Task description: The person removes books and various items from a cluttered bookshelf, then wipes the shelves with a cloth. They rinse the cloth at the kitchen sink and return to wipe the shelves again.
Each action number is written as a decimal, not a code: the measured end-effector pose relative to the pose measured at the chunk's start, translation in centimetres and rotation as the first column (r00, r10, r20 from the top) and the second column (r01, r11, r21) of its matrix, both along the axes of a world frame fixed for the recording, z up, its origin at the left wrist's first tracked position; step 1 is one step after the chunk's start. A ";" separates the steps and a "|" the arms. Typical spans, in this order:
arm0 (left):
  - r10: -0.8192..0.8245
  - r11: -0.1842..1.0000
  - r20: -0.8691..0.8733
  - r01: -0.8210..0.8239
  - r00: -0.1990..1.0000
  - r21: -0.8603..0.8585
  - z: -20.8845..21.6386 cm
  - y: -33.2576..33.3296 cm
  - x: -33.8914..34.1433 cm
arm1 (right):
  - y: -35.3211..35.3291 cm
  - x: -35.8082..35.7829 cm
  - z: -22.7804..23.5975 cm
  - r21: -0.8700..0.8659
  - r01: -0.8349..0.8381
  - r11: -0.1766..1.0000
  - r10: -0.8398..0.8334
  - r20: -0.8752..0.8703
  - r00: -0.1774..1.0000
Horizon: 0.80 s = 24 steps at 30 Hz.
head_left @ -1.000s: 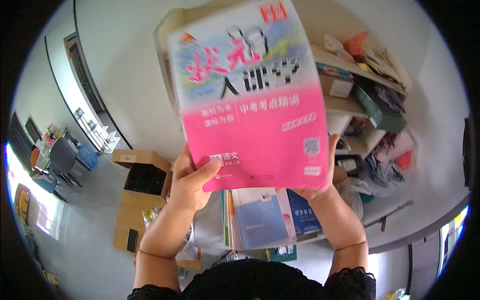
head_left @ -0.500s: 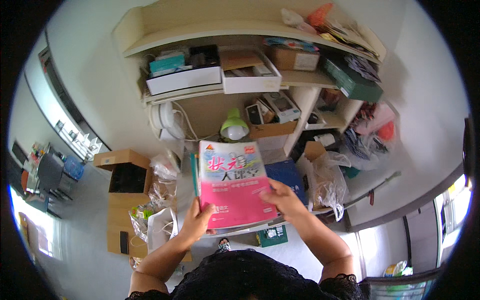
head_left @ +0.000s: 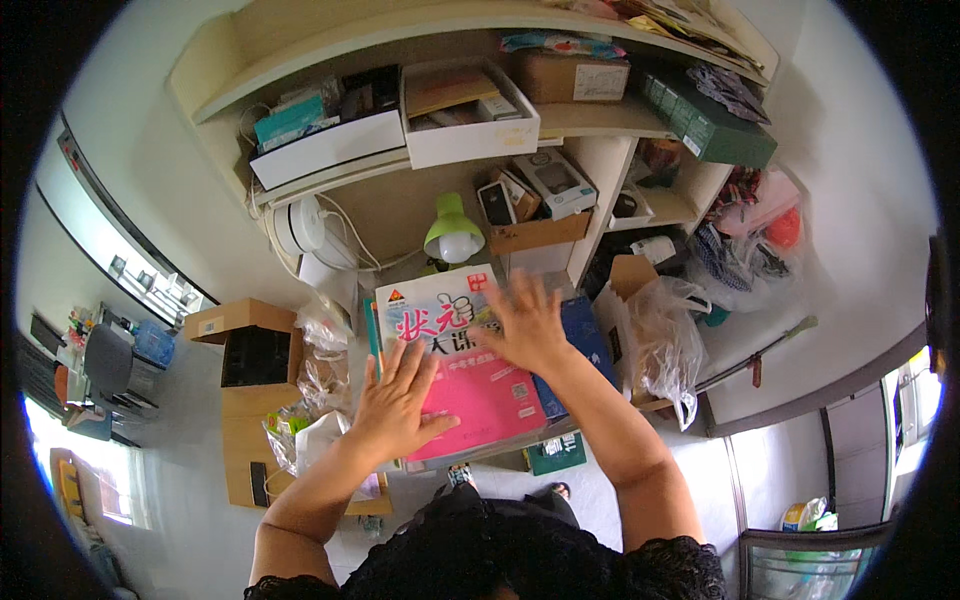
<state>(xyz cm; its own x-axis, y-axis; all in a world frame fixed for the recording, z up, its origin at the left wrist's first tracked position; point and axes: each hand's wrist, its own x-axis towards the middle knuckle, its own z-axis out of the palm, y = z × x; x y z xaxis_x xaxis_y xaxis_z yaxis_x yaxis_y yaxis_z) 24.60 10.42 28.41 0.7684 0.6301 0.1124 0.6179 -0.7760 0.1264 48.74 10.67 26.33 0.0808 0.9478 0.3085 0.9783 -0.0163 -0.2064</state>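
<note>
A book with a white and pink cover (head_left: 478,400) lies face up in front of me on the desk, on top of something with a teal edge (head_left: 374,335) that shows along its left side. Flat on the left of the cover rests my left hand (head_left: 400,392), fingers spread and holding nothing. My right hand (head_left: 525,322) is over the cover's upper right, its fingers apart and smeared by motion; whether it touches the book I cannot tell. To the right of the book is a dark blue flat item (head_left: 585,340), partly hidden by my right forearm.
Behind the book stands a green lamp (head_left: 453,230). Shelves above hold a white tray (head_left: 470,140) and a dark green box (head_left: 705,120). Cardboard boxes (head_left: 262,345) and plastic bags are stacked at left; a clear plastic bag (head_left: 665,345) sits in a box at right.
The book has gone from between my hands down to the desk. My hands have let go of its edges and moved onto and over the cover, fingers spreading.
</note>
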 end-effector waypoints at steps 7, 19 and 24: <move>0.177 0.973 -0.179 -0.200 0.968 -0.117 0.9 -0.9 1.2 | -0.2 2.4 -1.8 -0.040 -0.162 0.986 0.157 -0.097 0.983; -0.272 0.946 0.418 0.320 0.867 -0.048 -3.3 -14.1 33.6 | -18.4 30.9 -3.7 0.383 0.381 0.842 -0.047 -0.651 0.758; -0.540 0.827 0.073 0.544 0.839 -0.140 -8.0 -17.1 44.4 | -18.3 41.9 -20.8 -0.127 0.403 0.906 -0.421 -0.345 0.839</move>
